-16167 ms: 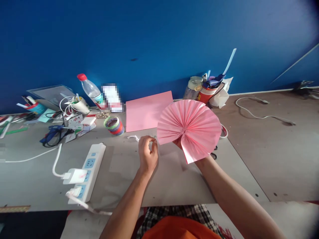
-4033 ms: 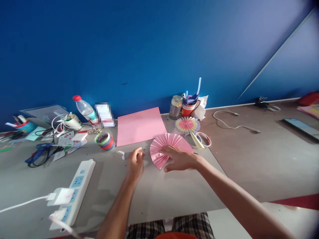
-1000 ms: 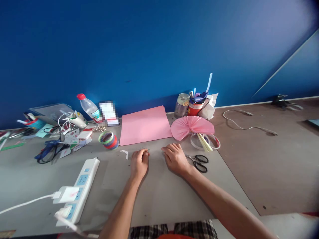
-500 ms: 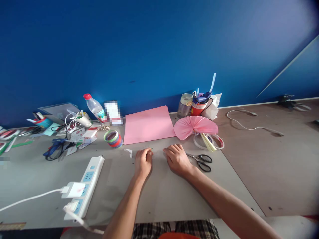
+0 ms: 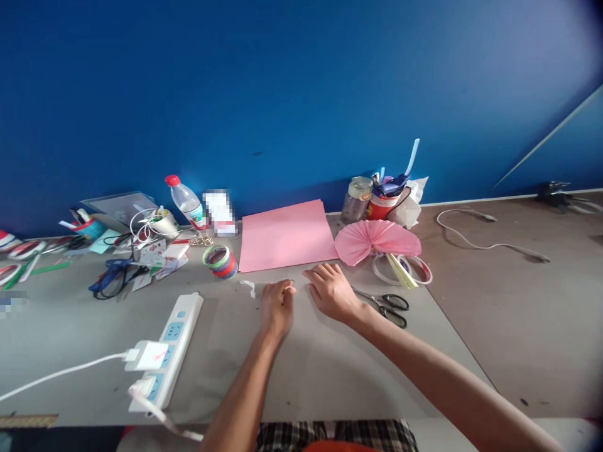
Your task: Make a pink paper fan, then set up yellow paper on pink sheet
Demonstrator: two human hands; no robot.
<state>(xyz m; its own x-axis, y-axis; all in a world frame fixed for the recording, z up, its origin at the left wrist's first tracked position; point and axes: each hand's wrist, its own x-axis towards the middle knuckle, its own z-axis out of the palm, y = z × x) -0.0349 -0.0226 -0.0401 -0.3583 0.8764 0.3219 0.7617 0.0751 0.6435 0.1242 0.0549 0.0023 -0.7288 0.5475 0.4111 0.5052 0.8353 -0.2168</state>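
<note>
My left hand rests on the grey desk with its fingers curled and pressed together; what they hold, if anything, is too small to make out. My right hand lies palm down beside it, fingers stretched towards the left, holding nothing. In front of both hands is a stack of pink paper. To the right of the right hand lie black-handled scissors, their blades partly behind that hand. A pleated pink paper fan sits beyond them. A small white scrap is left of the left hand.
Tape rolls stand left of the paper; more tape lies under the fan. A jar and red cup stand by the blue wall. At left are a power strip, bottle and clutter; a white cable is at right.
The view has turned slightly left, so things sit further right. My left hand has turned a little and its fingers are curled tighter. My hands are somewhat closer together.
</note>
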